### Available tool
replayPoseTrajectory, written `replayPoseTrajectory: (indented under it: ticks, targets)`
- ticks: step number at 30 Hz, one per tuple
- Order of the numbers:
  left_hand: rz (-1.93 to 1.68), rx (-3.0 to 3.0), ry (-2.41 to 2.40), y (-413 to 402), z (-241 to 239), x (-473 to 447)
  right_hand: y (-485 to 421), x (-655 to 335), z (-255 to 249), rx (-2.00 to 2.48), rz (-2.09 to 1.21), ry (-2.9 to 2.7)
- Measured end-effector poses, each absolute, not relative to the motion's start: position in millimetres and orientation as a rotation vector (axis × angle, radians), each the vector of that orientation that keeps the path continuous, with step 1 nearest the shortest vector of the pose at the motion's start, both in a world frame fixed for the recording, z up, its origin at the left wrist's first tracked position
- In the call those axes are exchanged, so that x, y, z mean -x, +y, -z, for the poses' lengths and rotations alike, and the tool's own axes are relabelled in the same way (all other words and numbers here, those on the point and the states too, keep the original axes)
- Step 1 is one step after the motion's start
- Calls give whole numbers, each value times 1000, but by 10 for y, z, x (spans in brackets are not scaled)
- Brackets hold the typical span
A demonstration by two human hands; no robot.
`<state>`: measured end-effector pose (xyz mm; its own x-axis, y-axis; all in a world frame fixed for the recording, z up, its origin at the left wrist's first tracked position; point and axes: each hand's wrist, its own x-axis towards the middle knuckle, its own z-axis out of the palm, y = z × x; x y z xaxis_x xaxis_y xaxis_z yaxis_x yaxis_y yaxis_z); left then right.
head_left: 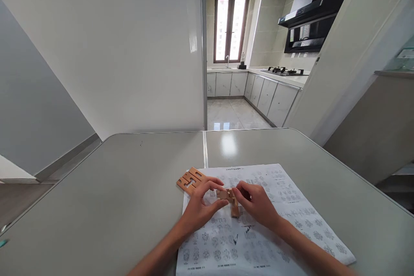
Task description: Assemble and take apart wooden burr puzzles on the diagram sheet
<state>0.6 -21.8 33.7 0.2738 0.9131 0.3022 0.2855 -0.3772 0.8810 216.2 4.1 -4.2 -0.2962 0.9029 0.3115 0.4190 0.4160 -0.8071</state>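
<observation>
Over the printed sheet, my left hand (203, 202) grips the left end of a small cluster of interlocking wooden puzzle pieces (223, 195) between its thumb and fingers. My right hand (255, 202) is closed in a pinch at the right side of the same cluster; its fingertips partly hide what they hold. One wooden bar (234, 211) points down from the cluster toward me. Just beyond my left hand lie several flat, notched wooden pieces (190, 179), side by side at the sheet's upper left corner and partly on the table.
The large paper sheet (304, 220) carries rows of printed line diagrams and lies on a grey table (106, 207). A seam (205, 148) runs across the table's far part. Past its far edge are a white wall (145, 51) and a kitchen doorway.
</observation>
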Motion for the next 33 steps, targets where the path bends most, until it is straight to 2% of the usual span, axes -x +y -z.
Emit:
replayPoseTrajectory:
  ticks: [9, 21, 33]
  targets:
    - [-1169, -2035, 1085, -227, -227, -13, 75, -2146, -19, 1221, -1025, -1656]
    - [-1186, -2304, 1115, -269, -187, -36, 156, -2233, -97, 1106, -1661, -1312]
    - [-1212, -1814, 1282, -197, -231, -41, 153, -2271, -166, 1081, -1534, -1321]
